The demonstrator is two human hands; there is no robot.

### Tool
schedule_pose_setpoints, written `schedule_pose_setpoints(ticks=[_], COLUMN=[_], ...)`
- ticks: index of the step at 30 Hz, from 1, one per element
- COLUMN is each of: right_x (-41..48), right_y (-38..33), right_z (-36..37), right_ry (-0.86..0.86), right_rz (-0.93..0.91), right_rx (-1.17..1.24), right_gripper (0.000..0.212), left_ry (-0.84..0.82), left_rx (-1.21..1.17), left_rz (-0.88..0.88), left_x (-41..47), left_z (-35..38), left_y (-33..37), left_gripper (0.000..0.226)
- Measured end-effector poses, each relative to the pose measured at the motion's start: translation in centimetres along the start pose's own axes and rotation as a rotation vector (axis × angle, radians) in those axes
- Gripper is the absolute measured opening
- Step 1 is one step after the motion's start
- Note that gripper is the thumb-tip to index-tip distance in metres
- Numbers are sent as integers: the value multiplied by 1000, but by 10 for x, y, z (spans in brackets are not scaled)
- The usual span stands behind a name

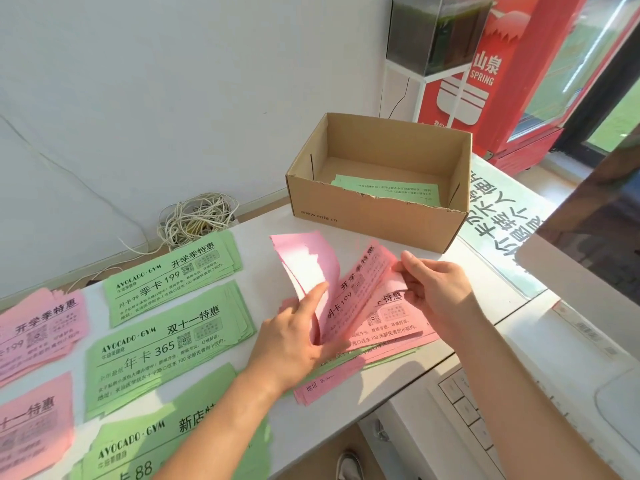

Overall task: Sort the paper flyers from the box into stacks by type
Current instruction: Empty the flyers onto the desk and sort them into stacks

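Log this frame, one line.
step: sorting mixed pile | left hand: bends back top pink flyer | right hand: pinches pile edge | cardboard box: green flyer inside | sorted stacks: green, pink, at left
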State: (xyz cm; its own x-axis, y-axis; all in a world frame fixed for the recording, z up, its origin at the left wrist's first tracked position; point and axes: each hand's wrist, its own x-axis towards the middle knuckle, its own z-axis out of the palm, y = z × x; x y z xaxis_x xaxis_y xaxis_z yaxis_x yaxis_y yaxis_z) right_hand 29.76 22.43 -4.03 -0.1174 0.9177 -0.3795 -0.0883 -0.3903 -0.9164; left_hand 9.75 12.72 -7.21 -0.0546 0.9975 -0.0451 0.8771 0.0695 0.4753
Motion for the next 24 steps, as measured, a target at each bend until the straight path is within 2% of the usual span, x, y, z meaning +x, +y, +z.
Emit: schedule_pose_setpoints(ticks=[1, 6, 10, 14, 16, 18, 20, 24], right_x=[1, 2, 1, 4, 7, 9, 10, 11], right_y=[-1, -3, -6, -7, -7, -7, -6, -5], right_z=[2, 7, 10, 7, 2, -2, -7, -15], right_ry=[-42, -145, -238, -208, -161, -122, -100, -128], right_rz=[16, 51, 101, 136, 178, 213, 230, 267], right_rx=[62, 216, 292, 291, 195, 37, -90, -274], right_gripper=[25, 22, 32, 38, 43, 46, 50, 55], left_ry=[-12, -27, -22, 29, -35, -115, -219, -219], left_rx=[25, 27, -201, -91, -23, 27, 41, 151], left_rz=[2, -24, -14, 125, 207, 318, 317, 332], left_x=[1, 0, -1, -3, -5, -5, -6, -3], left_z=[-1, -1, 4, 4, 2, -2, -7, -9], left_y=[1, -5, -10, -8, -4, -2, 1, 1], left_gripper=[84, 70, 85, 96, 102, 94, 84, 71])
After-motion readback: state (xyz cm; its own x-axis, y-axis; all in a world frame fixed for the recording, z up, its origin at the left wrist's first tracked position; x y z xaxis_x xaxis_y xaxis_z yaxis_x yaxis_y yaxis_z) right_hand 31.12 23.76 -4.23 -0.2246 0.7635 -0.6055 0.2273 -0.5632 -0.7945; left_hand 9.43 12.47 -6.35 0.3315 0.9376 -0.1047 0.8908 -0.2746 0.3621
